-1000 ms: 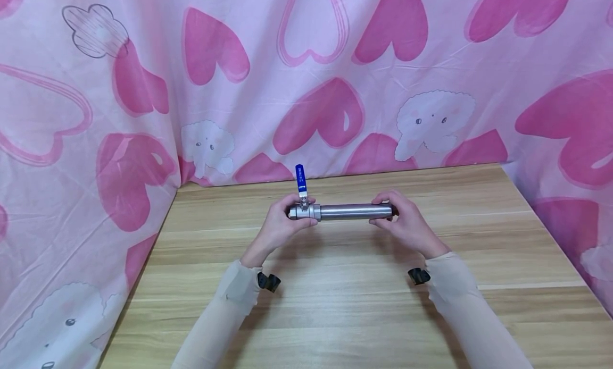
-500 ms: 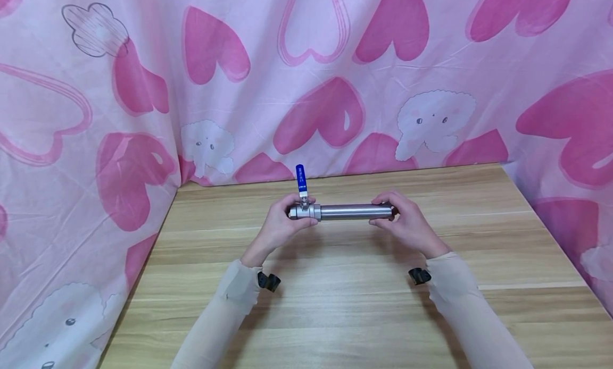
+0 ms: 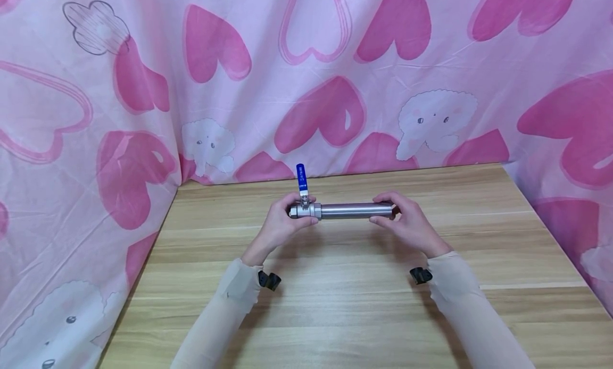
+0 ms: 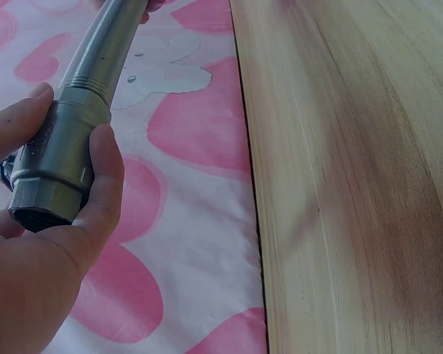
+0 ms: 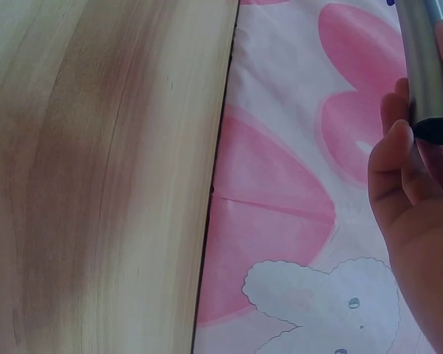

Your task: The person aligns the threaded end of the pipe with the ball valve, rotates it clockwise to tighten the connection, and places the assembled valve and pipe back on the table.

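A metal ball valve (image 3: 304, 211) with a blue lever handle (image 3: 301, 177) is joined to a smooth steel pipe (image 3: 354, 210), held level above the table. My left hand (image 3: 281, 220) grips the valve body, thumb on the near side and fingers behind. In the left wrist view the valve's hexagonal end (image 4: 44, 200) shows between thumb and fingers, and pipe threads show at the joint. My right hand (image 3: 407, 221) pinches the pipe's far right end between thumb and fingers. The right wrist view shows the dark round pipe end (image 5: 437, 130) by the fingers.
A wood-grain table (image 3: 345, 305) lies beneath both hands. Pink heart-patterned cloth (image 3: 316, 108) hangs at the back and both sides, close to the table's edges. Small black wrist cameras (image 3: 269, 280) sit on the sleeves.
Hands, valve and pipe hold nearly the same place. The blue lever still points away from the person. The head view has shifted very slightly.
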The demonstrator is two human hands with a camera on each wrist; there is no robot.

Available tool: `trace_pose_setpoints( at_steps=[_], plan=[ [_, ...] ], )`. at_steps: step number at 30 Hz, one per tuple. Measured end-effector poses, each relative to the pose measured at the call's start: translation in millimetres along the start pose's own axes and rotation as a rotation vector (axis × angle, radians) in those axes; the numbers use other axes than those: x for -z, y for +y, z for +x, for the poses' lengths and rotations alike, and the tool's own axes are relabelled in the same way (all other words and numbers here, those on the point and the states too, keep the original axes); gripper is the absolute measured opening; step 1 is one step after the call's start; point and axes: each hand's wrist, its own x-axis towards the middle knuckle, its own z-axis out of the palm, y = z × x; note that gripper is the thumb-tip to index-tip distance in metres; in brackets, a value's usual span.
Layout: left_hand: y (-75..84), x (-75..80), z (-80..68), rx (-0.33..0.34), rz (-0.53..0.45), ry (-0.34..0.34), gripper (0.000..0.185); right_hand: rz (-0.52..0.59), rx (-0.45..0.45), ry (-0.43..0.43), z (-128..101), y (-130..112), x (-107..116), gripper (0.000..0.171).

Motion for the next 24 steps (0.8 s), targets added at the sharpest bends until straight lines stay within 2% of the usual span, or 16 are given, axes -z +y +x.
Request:
trace_pose_setpoints(
  at_steps=[14, 24],
  plan=[
    [2.6, 0.3, -1.5, 0.015, -0.002, 0.005, 0.044, 0.006, 0.005, -0.013, 0.1, -0.2, -0.1, 0.033],
    [1.3, -0.8, -0.2, -0.005, -0.029, -0.004, 0.043, 0.041, -0.01, -0.038, -1.2, 0.6, 1.5, 0.029]
  ],
)
